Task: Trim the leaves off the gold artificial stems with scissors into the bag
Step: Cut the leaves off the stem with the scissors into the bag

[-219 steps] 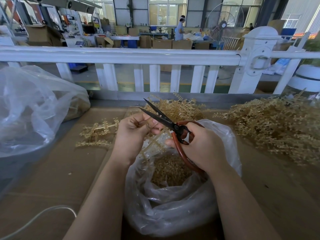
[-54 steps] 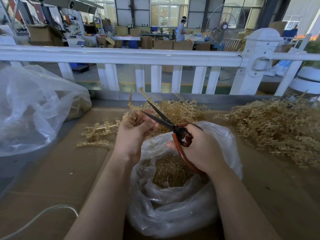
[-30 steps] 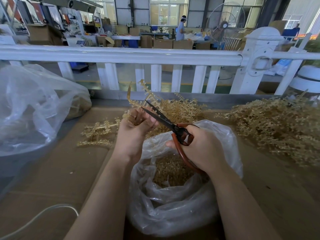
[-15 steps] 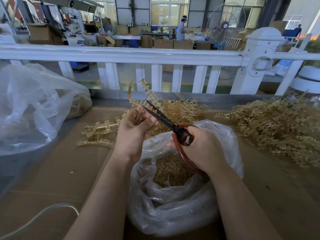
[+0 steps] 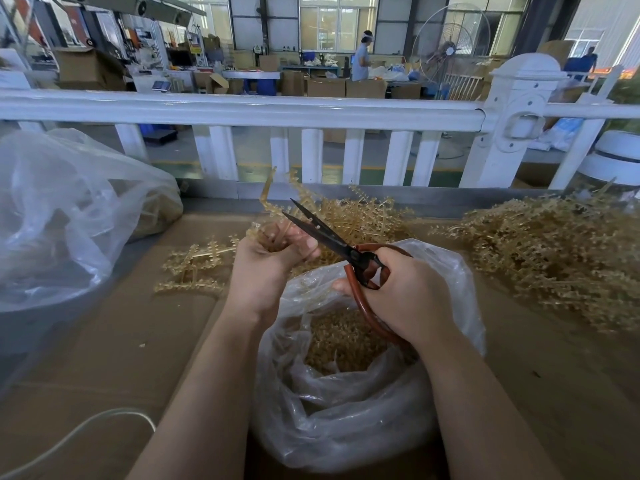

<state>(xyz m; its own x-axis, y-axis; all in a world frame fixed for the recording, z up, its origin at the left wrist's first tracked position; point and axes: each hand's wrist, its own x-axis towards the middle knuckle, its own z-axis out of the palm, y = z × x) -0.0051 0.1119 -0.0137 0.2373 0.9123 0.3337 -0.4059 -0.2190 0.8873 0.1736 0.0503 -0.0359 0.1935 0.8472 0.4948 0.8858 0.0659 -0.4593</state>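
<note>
Stems [image 5: 277, 206]: light, springy, brittle; hold low.
Left hand [image 5: 266, 268]: fisted round stems.
Right hand [image 5: 401, 299]: gripping scissors [image 5: 325, 233], blades parted over bag [image 5: 346, 420].

Cardboard-covered table [image 5: 110, 341] carries two plastic bags [image 5: 346, 427] and gold stems [image 5: 554, 258].

hands [image 5: 266, 268]: 2; scissors [image 5: 332, 239]: 1; plastic bags [image 5: 346, 420]: 2; stem piles [image 5: 554, 251]: 3

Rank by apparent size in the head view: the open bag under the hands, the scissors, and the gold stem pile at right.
1. open bag, though nearness to the camera inflates it
2. gold stem pile
3. scissors, in the right hand
</note>
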